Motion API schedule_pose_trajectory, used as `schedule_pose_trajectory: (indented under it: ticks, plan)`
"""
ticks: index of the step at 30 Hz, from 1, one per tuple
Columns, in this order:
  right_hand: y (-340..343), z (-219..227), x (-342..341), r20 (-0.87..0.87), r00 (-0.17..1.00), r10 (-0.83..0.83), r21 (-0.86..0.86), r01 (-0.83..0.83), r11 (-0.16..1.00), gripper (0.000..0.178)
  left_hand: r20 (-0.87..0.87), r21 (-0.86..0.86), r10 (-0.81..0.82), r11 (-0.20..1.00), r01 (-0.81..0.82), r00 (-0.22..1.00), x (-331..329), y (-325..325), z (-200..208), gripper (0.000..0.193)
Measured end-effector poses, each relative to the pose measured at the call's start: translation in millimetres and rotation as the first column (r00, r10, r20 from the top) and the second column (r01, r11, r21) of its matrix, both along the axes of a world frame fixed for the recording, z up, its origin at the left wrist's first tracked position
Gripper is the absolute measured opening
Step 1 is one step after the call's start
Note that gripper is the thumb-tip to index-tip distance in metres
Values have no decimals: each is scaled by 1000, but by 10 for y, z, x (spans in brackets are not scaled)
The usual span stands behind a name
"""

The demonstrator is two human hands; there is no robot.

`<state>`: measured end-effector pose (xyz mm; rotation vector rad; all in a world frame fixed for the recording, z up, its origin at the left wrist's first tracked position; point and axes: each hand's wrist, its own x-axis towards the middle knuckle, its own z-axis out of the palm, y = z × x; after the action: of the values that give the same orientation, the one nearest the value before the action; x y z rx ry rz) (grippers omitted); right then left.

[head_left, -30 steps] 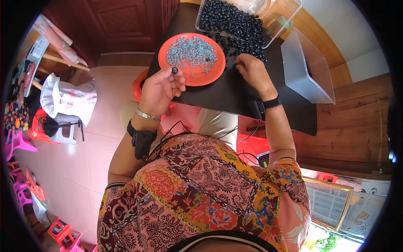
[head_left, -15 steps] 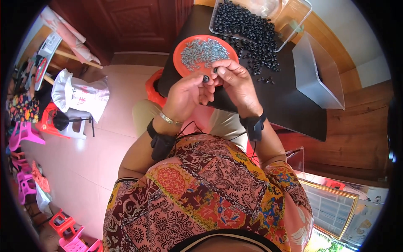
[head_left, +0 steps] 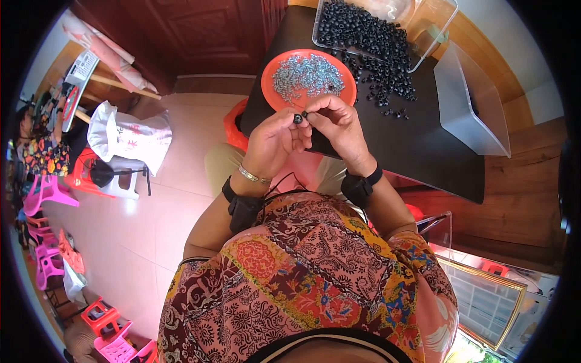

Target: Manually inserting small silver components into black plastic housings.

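Note:
My left hand [head_left: 272, 140] pinches a small, round black plastic piece [head_left: 297, 119] between thumb and forefinger, its other fingers curled below. Right beside it, the thumb and forefinger of my right hand [head_left: 341, 130] close on a smaller dark piece [head_left: 304, 114]; its exact kind is too small to tell. The two pieces are close together, and I cannot tell whether they touch. Just beyond my fingers lies an orange-red plate [head_left: 268, 85] with many small silvery metal parts [head_left: 305, 72]. One dark piece [head_left: 331, 88] rests among them.
Similar black pieces [head_left: 387, 75] spill from a clear tray [head_left: 317, 27] across the dark table [head_left: 417, 139]. A translucent bin [head_left: 478, 121] stands at the right. To the left are a white sack [head_left: 136, 142] and pink stools [head_left: 51, 196]; a person in flowered clothing [head_left: 48, 158] is at the far left.
My right hand has come down toward my left, bringing its dark piece up close to the round black one. The whole view has shifted slightly.

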<state>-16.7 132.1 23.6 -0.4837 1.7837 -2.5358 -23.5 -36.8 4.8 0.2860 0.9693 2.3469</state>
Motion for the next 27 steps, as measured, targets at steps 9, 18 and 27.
schedule_pose_trajectory:
  ticks: [9, 18, 27]
  plan:
    - [182, 168, 24, 21, 996, 82, 217, -85, 973, 13, -11, -28, -35, 999, 35, 999, 21, 46, 9, 23]
    - [163, 127, 70, -44, 999, 5, 196, 4, 981, 17, 34, -1, -36, 999, 36, 999, 11, 55, -10, 25]
    - [63, -13, 90, -275, 958, -76, 293, 159, 943, 15, 76, -11, -18, 1000, 19, 997, 44, 77, 13, 27]
